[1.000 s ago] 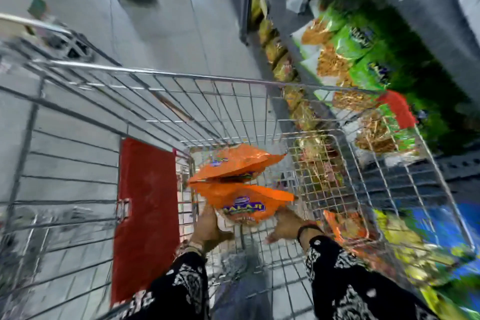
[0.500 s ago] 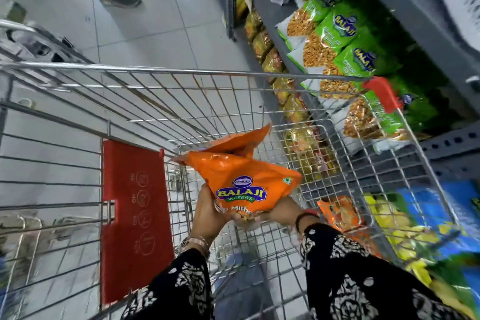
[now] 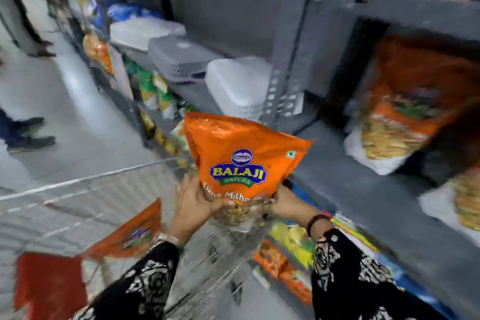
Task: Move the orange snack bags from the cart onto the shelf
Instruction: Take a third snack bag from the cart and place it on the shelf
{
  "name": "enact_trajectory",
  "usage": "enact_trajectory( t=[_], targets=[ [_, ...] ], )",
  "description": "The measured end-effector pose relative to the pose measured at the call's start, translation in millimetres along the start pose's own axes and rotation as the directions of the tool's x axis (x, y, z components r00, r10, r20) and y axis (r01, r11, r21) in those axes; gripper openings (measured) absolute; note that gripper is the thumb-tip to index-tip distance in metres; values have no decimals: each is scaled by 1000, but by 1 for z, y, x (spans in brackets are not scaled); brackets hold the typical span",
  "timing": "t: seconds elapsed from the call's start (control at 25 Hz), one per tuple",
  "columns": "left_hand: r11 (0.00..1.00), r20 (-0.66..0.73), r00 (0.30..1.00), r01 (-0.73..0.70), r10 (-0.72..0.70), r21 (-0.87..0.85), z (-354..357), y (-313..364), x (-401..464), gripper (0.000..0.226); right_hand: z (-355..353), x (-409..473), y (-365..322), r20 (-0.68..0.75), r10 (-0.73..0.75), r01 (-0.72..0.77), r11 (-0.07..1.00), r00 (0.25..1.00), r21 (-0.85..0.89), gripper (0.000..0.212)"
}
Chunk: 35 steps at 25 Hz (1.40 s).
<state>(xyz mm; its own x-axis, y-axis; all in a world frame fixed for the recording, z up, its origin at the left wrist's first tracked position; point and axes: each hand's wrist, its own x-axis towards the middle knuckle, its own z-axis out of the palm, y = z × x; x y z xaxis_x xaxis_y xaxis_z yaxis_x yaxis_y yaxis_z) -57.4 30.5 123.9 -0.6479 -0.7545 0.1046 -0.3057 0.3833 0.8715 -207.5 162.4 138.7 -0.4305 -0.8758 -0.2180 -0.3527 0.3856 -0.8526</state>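
Observation:
An orange Balaji snack bag [image 3: 241, 153] is held upright above the wire cart [image 3: 85, 179], gripped at its clear bottom by both hands. My left hand [image 3: 192, 205] holds its lower left corner, and my right hand [image 3: 283, 204] holds its lower right. A second orange bag [image 3: 130, 234] lies tilted lower down in the cart, blurred. The grey shelf [image 3: 363, 189] stands to the right, with more orange bags [image 3: 405, 101] standing in its bay.
White plastic containers [image 3: 233, 80] sit on the shelf bay straight ahead. Green and yellow snack bags [image 3: 153, 91] fill lower shelves along the aisle. A person's shoes [image 3: 28, 135] stand on the floor at left. The cart's red flap [image 3: 49, 286] is at bottom left.
Both hands have lifted the orange bag up out of the cart, and the view has swung up and right toward the shelf. The other orange bag stayed down in the cart.

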Motion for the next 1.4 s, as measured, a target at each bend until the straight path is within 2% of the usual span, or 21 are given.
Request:
enact_trajectory(
  t=[0.04, 0.12, 0.2, 0.28, 0.4, 0.52, 0.72, 0.88, 0.96, 1.0, 1.08, 1.12, 1.16, 1.2, 1.24, 1.28, 1.32, 1.4],
  targets=[
    [998, 38, 997, -67, 68, -19, 15, 29, 5, 80, -25, -22, 1, -90, 4, -2, 1000, 996, 24, 63],
    [979, 107, 977, -176, 186, -103, 47, 78, 12, 58, -65, -62, 7, -242, -1, 24, 996, 970, 89, 57],
    [952, 178, 943, -250, 280, -176, 84, 122, 16, 46, -98, -100, 19, -400, 21, 53, 984, 916, 172, 56],
    [930, 251, 902, -305, 351, -206, 127, 156, 17, 45, -125, -136, 35, -560, 68, 73, 972, 826, 225, 62],
    [916, 333, 861, -310, 384, -255, 186, 183, 11, 35, -149, -170, 61, -721, 107, 96, 967, 684, 235, 70],
    [920, 378, 854, -252, 357, -301, 223, 189, 8, 37, -163, -178, 83, -765, 187, 71, 954, 616, 290, 69],
    [910, 448, 808, -245, 383, -335, 251, 181, 14, 49, -163, -169, 120, -739, 307, 18, 918, 600, 396, 58],
    [921, 489, 794, -217, 360, -325, 258, 181, 16, 66, -159, -168, 125, -739, 313, 41, 908, 597, 418, 59],
    [918, 494, 789, -218, 366, -332, 255, 176, 13, 74, -152, -169, 122, -771, 294, 87, 908, 565, 410, 62],
    [915, 493, 787, -216, 371, -342, 253, 173, 11, 78, -146, -171, 119, -812, 297, 100, 913, 503, 395, 65],
    [918, 489, 798, -192, 352, -348, 240, 160, 4, 81, -124, -173, 114, -898, 331, 75, 928, 291, 366, 64],
    [923, 482, 809, -180, 336, -341, 232, 151, 1, 81, -110, -173, 110, -929, 324, 53, 939, 180, 338, 56],
    [929, 457, 831, -174, 316, -326, 219, 137, -3, 79, -91, -170, 103, -947, 293, 39, 953, 132, 300, 47],
    [938, 424, 858, -167, 290, -304, 203, 120, -6, 74, -72, -163, 95, -957, 250, 36, 966, 148, 258, 39],
    [949, 386, 887, -152, 255, -278, 183, 98, -10, 69, -52, -154, 88, -957, 196, 36, 977, 214, 208, 34],
    [959, 350, 912, -129, 215, -251, 166, 79, -11, 63, -39, -144, 82, -945, 125, 34, 989, 303, 142, 31],
    [976, 306, 942, -82, 141, -199, 138, 51, -14, 57, -20, -127, 74, -902, 62, 36, 996, 428, 86, 28],
    [993, 260, 965, 47, -17, -111, 89, 2, -18, 50, 6, -91, 60, -784, -14, 35, 999, 621, 10, 26]
  ],
)
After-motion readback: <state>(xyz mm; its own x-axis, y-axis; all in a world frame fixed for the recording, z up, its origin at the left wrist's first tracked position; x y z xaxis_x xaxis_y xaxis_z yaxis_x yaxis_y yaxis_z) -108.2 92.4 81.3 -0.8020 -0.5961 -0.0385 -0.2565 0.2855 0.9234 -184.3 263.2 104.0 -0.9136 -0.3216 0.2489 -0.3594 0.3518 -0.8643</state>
